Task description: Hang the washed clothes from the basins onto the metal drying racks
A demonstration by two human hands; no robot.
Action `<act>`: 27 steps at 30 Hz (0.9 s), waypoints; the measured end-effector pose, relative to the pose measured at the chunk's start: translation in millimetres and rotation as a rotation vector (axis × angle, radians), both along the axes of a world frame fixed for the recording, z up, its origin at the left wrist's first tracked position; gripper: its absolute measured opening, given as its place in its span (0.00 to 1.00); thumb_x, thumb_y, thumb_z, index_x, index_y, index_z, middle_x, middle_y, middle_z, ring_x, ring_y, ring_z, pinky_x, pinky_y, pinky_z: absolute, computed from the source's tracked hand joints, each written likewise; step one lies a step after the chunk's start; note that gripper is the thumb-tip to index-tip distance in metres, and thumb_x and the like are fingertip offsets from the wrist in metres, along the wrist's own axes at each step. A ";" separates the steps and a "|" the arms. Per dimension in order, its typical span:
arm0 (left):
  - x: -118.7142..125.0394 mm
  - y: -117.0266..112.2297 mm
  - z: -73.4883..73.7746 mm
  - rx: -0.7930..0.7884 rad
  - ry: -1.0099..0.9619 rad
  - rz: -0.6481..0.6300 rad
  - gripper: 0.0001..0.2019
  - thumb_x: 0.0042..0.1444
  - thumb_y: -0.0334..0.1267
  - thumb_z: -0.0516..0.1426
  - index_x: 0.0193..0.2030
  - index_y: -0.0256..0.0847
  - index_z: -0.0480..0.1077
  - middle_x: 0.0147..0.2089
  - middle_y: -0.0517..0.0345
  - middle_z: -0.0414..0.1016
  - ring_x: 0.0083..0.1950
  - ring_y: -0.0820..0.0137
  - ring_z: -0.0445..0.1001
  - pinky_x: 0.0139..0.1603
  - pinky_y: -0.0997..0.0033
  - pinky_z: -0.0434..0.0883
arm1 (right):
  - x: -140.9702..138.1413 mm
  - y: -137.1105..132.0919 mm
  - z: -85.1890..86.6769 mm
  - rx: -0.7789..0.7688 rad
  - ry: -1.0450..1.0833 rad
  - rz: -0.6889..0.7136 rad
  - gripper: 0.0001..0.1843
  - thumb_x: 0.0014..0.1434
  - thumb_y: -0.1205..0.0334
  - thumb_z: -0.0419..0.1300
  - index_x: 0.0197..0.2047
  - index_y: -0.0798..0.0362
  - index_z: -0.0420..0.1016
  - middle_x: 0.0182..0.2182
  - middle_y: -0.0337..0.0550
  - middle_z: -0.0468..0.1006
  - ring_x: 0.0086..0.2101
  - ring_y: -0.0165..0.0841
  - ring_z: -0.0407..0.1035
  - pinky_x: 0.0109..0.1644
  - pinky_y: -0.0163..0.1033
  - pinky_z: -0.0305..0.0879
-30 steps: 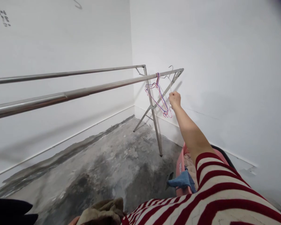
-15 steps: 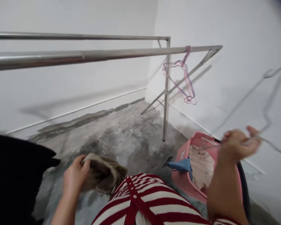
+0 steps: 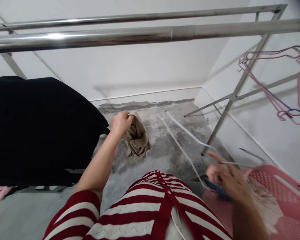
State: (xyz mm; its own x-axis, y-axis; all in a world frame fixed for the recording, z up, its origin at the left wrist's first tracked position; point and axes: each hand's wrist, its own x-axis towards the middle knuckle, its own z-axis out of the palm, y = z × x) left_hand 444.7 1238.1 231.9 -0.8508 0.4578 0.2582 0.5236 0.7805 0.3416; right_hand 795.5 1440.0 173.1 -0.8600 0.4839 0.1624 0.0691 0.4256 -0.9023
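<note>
My left hand (image 3: 120, 124) is closed on the edge of a bunched tan garment (image 3: 137, 138), which hangs in front of me over the floor with its opening showing. At the right, my right hand (image 3: 221, 173) grips a thin white clothes hanger (image 3: 183, 128), both blurred by motion. One end of the hanger points left toward the garment, and a gap lies between the two. Below and behind my right hand stands a pink laundry basket (image 3: 287, 200) with pale cloth (image 3: 262, 200) inside. A blue cloth (image 3: 216, 188) shows at its near left edge, partly hidden by the hand.
Two metal rails of a drying rack (image 3: 110, 36) cross the view above my hands. Pink and purple hangers (image 3: 272, 90) hang at the right. A large black garment (image 3: 40, 130) hangs on the left. The rack's leg (image 3: 220, 118) stands on the stained concrete floor near the wall.
The view has turned left. My left hand has lifted the tan garment forward and up. My right hand has swung the hanger from the right wall in toward the middle.
</note>
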 end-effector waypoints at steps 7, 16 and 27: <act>31.6 16.8 -8.4 -0.014 -0.005 -0.045 0.15 0.60 0.44 0.54 0.51 0.39 0.68 0.47 0.51 0.73 0.46 0.65 0.73 0.46 0.62 0.72 | -81.0 -44.7 -20.2 -0.162 -0.248 0.219 0.29 0.65 0.44 0.41 0.51 0.58 0.69 0.17 0.34 0.65 0.21 0.27 0.59 0.33 0.34 0.62; 113.9 5.6 -53.6 -0.063 -0.027 -0.491 0.20 0.62 0.43 0.49 0.59 0.39 0.62 0.46 0.49 0.75 0.39 0.68 0.76 0.36 0.72 0.72 | -132.8 -39.7 -53.3 -0.111 -0.011 0.080 0.29 0.63 0.42 0.41 0.38 0.55 0.74 0.18 0.35 0.64 0.20 0.27 0.59 0.35 0.35 0.63; 27.0 -36.9 -9.1 0.416 -0.062 -0.439 0.29 0.53 0.53 0.56 0.59 0.42 0.62 0.54 0.47 0.70 0.54 0.61 0.70 0.49 0.62 0.71 | -74.0 9.2 -18.8 -0.167 0.073 0.165 0.32 0.61 0.38 0.45 0.19 0.53 0.68 0.13 0.36 0.59 0.19 0.27 0.57 0.32 0.37 0.64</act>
